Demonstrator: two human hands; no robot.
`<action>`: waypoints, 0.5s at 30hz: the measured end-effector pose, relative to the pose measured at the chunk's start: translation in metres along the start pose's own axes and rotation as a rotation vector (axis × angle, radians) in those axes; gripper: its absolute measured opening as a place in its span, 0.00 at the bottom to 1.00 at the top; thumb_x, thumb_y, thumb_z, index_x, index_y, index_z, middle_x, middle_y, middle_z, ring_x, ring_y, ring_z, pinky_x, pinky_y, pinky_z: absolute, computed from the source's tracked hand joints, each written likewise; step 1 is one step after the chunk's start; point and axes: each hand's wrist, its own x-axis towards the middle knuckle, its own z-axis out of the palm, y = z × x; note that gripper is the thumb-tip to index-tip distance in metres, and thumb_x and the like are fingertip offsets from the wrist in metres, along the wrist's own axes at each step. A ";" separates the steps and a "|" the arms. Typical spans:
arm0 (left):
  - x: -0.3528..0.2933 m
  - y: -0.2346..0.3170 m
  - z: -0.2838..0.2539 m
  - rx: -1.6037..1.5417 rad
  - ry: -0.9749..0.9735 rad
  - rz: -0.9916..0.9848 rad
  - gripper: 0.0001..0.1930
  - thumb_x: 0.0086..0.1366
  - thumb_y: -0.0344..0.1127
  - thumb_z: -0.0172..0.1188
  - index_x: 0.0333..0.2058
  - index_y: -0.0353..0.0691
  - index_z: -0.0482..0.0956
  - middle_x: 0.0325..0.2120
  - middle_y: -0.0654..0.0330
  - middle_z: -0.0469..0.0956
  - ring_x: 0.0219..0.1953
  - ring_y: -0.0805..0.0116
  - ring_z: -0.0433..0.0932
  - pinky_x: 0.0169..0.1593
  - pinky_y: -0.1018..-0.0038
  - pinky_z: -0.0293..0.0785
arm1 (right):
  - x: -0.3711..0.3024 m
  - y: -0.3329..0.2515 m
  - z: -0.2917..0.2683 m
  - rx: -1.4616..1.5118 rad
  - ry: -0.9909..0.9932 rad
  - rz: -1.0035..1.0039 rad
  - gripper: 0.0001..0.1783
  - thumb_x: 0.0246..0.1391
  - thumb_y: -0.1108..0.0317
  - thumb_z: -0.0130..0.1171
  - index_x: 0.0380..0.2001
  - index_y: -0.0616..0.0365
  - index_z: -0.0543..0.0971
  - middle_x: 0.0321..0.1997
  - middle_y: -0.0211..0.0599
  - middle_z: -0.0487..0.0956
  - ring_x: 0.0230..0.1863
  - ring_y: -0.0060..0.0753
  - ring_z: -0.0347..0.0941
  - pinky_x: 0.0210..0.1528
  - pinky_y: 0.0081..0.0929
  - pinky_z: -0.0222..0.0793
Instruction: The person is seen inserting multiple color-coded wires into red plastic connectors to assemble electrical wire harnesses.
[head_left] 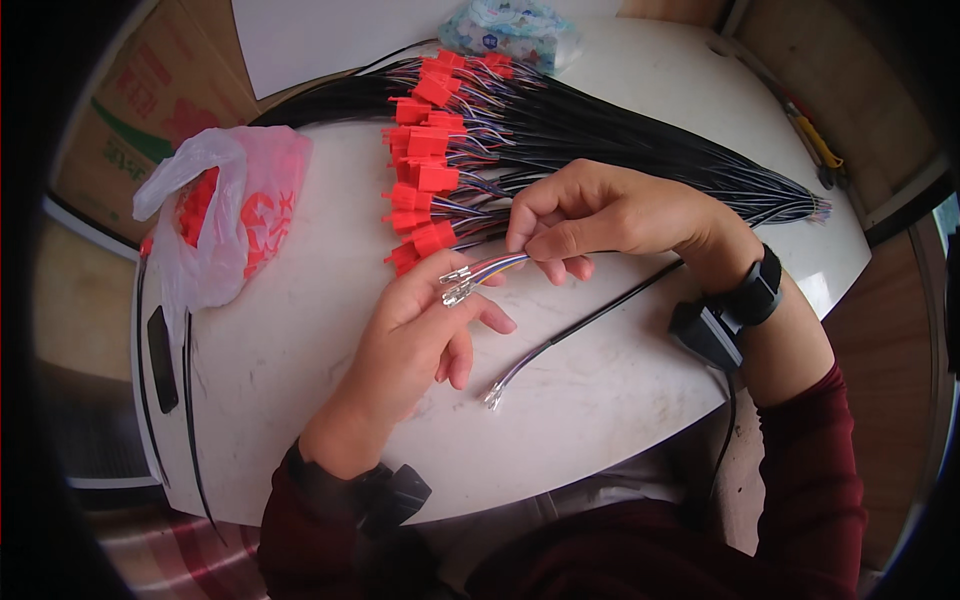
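Note:
My right hand (610,215) pinches a thin bundle of coloured wires (500,265) whose metal terminals (456,284) stick out to the left. My left hand (420,335) lies under those terminals, fingers spread, touching their tips. The wires belong to a black cable (610,305) that runs across the white table (300,330) and ends in more bare terminals (493,397) near the front edge. Just behind the hands lies a pile of finished black cables with red plastic connectors (425,170).
A thin plastic bag with red connectors (225,215) sits at the left of the table. A dark phone-like slab (161,358) lies by the left edge. A patterned packet (510,30) and white sheet (320,35) sit at the back. Yellow-handled tool (818,145) at right.

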 end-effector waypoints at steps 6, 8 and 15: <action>0.001 -0.004 0.007 0.080 0.108 0.166 0.13 0.68 0.31 0.60 0.48 0.33 0.73 0.35 0.59 0.78 0.27 0.81 0.74 0.30 0.83 0.71 | -0.001 -0.001 0.003 -0.005 0.034 -0.025 0.11 0.60 0.67 0.53 0.40 0.61 0.80 0.28 0.28 0.79 0.28 0.17 0.71 0.33 0.18 0.67; 0.002 -0.005 0.005 0.121 0.126 0.190 0.12 0.68 0.32 0.61 0.47 0.33 0.74 0.34 0.60 0.78 0.27 0.80 0.74 0.31 0.82 0.72 | -0.001 -0.005 0.004 -0.029 0.036 0.012 0.11 0.60 0.66 0.52 0.38 0.60 0.80 0.28 0.28 0.80 0.28 0.17 0.71 0.34 0.18 0.67; 0.005 -0.011 0.006 0.186 0.205 0.301 0.08 0.69 0.31 0.58 0.44 0.36 0.75 0.35 0.61 0.79 0.30 0.78 0.74 0.36 0.81 0.69 | 0.000 -0.004 0.004 -0.010 0.042 0.044 0.11 0.61 0.65 0.53 0.38 0.59 0.81 0.29 0.26 0.80 0.28 0.17 0.71 0.34 0.18 0.67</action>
